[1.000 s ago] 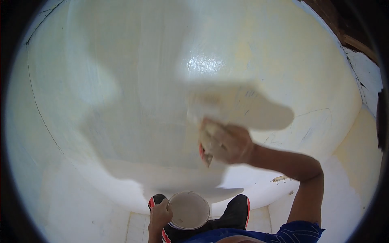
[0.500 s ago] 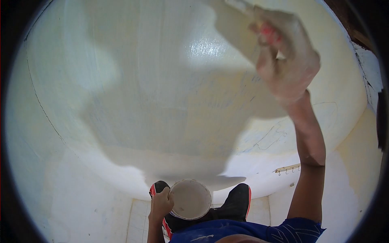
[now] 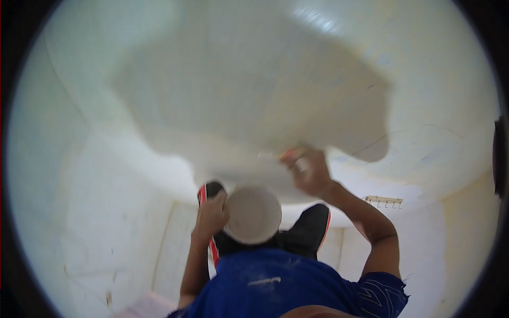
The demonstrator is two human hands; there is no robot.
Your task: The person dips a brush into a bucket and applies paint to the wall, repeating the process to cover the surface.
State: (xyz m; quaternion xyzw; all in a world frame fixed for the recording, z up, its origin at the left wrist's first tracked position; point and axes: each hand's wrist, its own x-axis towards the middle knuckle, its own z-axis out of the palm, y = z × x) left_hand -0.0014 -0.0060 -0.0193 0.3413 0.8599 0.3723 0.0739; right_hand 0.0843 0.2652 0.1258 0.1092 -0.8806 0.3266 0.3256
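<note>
My left hand (image 3: 214, 213) is closed on the near-left rim of a round white bucket (image 3: 273, 209), keeping it in front of my legs. Pale liquid or coating shows inside. My right hand (image 3: 313, 172) pinches a paintbrush (image 3: 277, 156) with red near the fingers and a pale end pointing left. The brush is blurred by motion and sits a little above and to the right of the bucket, in front of the wall (image 3: 238, 90). The wall has a pale, patchy, partly glossy surface, and my shadow falls across it.
A hook rail (image 3: 384, 201) with several hooks is fixed low on the right. A dark object (image 3: 499, 156) stands at the far right edge. My legs in dark trousers (image 3: 307, 230) with red stripes are below the bucket. Side walls close in left and right.
My right hand has come down and left with the paintbrush, from high on the wall to near the bucket. The view has tilted; my left hand still holds the bucket.
</note>
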